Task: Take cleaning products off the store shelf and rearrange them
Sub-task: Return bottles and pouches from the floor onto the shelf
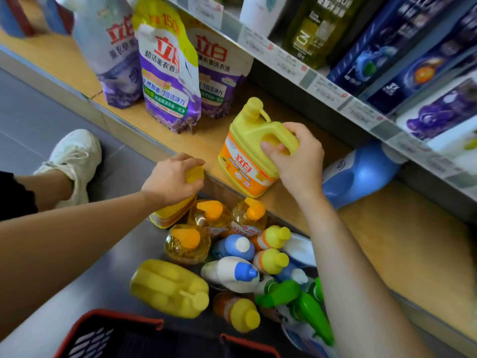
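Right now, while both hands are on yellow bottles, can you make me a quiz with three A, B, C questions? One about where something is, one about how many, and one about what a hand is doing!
1. Where does the yellow jug under the right hand stand?
A) on the wooden shelf
B) in the basket
C) on the grey floor

2. How many purple pouches stand on that shelf?
A) one
B) three
C) six

3. What is the left hand doing?
A) lying flat
B) gripping the top of a yellow bottle
C) holding a pouch

Answers:
1 A, the jug's base sits on the wood.
2 B, three pouches stand side by side.
3 B, the fingers curl over the yellow cap.
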A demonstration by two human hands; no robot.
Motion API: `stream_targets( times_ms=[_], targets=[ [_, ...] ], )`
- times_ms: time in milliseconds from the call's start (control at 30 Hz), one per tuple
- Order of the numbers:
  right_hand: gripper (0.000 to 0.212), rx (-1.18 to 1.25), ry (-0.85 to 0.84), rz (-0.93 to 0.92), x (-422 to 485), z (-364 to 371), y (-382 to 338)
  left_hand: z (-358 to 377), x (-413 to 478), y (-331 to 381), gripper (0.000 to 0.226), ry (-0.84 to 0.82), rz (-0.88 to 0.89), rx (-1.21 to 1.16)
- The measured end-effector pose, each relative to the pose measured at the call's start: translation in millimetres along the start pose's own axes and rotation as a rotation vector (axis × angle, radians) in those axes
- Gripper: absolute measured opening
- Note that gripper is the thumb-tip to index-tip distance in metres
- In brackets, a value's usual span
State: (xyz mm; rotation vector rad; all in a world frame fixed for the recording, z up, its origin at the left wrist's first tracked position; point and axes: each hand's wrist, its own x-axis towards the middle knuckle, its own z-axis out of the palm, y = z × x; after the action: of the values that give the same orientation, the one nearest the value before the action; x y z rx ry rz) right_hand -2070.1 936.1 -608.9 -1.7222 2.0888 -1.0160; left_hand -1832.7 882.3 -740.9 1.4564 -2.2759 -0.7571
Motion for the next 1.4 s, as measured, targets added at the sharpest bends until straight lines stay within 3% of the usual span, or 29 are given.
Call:
stream_targets(
  times_ms=[100,233,333,433,600,700,800,1100,1167,1267,1400],
  targets=[
    [0.031,-0.148,-0.160,0.044,14,-12,-10,-1,-4,3,0.050,-0.018,-0.025,0.040],
    [0.032,-0.182,-0.222,0.076,21,-21,-19,-10,-4,11,0.055,-0.113,-0.075,0.101],
    [0.028,-0.194,-0.208,0.074,14,-28,-23,-32,3,21,0.061,-0.254,-0.080,0.162],
    [0.026,-0.193,-0.101,0.031,3,-45,-32,-62,4,41,0.055,-0.224,0.012,0.259],
    [0.024,-0.164,-0.015,-0.029,-27,-104,-54,-114,-13,104,0.053,-0.056,0.178,-0.019],
    [0.016,-0.111,0.011,-0.073,-61,-143,-70,-138,-40,150,0.054,-0.089,0.284,-0.306],
    [0.012,-0.118,0.003,-0.095,-96,-169,-83,-147,-71,191,0.047,-0.136,0.379,-0.449],
    [0.017,0.103,-0.019,0.016,-200,-173,-74,-125,-145,217,0.029,-0.200,0.440,-0.520],
    [0.020,0.105,-0.056,0.001,-213,-170,-72,-118,-154,217,0.024,-0.253,0.485,-0.520],
    [0.020,0.083,-0.105,-0.038,-225,-173,-71,-118,-154,220,0.014,-0.455,0.562,-0.467],
    [0.025,0.060,-0.155,-0.025,-228,-178,-64,-120,-152,219,0.021,-0.634,0.579,-0.498]
  ],
)
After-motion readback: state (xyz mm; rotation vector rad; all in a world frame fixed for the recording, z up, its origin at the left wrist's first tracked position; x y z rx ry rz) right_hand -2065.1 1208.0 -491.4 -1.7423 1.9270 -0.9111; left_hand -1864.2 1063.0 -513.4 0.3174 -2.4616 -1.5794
